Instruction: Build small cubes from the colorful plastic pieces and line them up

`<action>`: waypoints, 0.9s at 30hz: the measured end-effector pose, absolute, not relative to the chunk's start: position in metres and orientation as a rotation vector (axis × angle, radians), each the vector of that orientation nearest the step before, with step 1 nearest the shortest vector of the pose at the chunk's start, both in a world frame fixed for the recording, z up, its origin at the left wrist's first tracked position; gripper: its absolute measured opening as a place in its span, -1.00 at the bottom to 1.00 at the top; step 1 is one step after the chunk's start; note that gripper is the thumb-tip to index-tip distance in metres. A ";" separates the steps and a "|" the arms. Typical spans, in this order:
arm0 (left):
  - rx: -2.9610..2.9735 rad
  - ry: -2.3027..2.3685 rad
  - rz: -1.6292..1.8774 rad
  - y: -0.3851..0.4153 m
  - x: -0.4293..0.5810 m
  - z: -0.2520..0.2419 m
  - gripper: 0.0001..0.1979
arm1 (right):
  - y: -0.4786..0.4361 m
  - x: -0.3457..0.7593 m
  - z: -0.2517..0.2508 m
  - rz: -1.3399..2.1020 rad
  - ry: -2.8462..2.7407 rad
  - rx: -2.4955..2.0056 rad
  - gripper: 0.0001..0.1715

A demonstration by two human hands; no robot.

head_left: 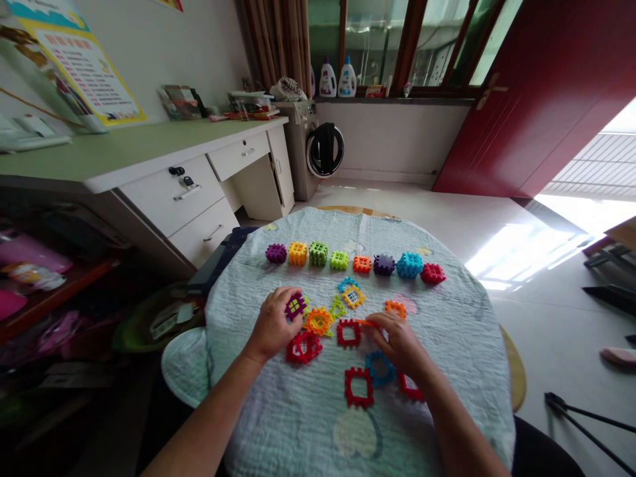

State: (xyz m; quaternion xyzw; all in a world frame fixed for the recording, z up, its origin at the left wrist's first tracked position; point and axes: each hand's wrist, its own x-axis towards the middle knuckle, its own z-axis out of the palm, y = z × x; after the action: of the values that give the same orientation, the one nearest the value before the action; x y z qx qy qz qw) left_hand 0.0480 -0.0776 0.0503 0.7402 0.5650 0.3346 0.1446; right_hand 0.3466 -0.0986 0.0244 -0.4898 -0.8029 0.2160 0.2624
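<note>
My left hand (275,322) is closed on a purple building-block tile (297,305) with a window-like grid. My right hand (400,339) pinches a thin orange building-block piece (366,324), seen nearly edge-on. Beside its tip lies a red square frame (340,333). Between the hands are an orange piece (318,320) and a lime-green piece (338,306). A small pile of red pieces (303,358) sits below my left hand. Nearer me lie another red frame (358,401) and a blue frame (370,366). My right hand and forearm partly cover other pieces.
A row of several block stacks in different colours, with a yellow stack (297,254) and a blue stack (410,265), stands across the cloth-covered round table (278,424). A desk (173,149) is at left, a washing machine (299,146) behind. A tripod leg (586,421) stands at right.
</note>
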 end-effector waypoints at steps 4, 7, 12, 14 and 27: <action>2.127 1.757 0.956 -0.073 0.024 0.033 -0.56 | -0.098 0.347 0.021 0.606 -1.943 -1.506 -0.60; 2.131 1.788 0.888 -0.065 0.013 0.022 -0.55 | -0.098 0.347 0.015 0.593 -1.943 -1.578 -0.57; 2.122 1.823 0.897 -0.053 0.003 0.006 -0.58 | -0.099 0.353 0.015 0.290 -2.001 -1.583 -0.63; 2.109 1.819 0.940 -0.051 0.002 0.001 -0.61 | -0.100 0.355 0.017 0.224 -2.041 -1.559 -0.55; 2.165 1.855 1.024 -0.055 0.006 -0.006 -0.71 | -0.090 0.376 0.020 0.392 -2.017 -1.510 -0.46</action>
State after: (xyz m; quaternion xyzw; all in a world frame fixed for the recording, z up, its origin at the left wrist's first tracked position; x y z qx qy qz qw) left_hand 0.0059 -0.0554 -0.0059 0.7136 0.6114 0.3374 0.0561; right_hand 0.3756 -0.0903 0.0196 -0.5663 -0.7567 0.1471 0.2916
